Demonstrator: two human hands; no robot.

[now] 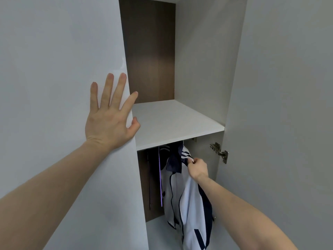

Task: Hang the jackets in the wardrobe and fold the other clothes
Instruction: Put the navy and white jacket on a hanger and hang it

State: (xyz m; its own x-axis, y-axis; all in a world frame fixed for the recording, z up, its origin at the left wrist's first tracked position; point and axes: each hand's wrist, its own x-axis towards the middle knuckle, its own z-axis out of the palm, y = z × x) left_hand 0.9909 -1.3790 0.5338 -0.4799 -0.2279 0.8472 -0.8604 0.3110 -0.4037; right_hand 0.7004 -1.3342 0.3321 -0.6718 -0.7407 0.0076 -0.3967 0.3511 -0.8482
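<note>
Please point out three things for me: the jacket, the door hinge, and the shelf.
jacket (189, 204): head view, on its white front panel.
hinge (220, 152): head view, on its metal arm.
shelf (173, 123): head view, on its bare white top.

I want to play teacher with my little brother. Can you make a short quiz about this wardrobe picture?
1. True or false: the left hand lies flat and open on the wardrobe door.
2. What does the right hand pinch? A) a shoe B) the jacket C) the hinge
3. Fill in: the jacket hangs ____ the white shelf.

Key:
1. True.
2. B, near its dark collar.
3. Below. The shelf itself has nothing on it.
</note>
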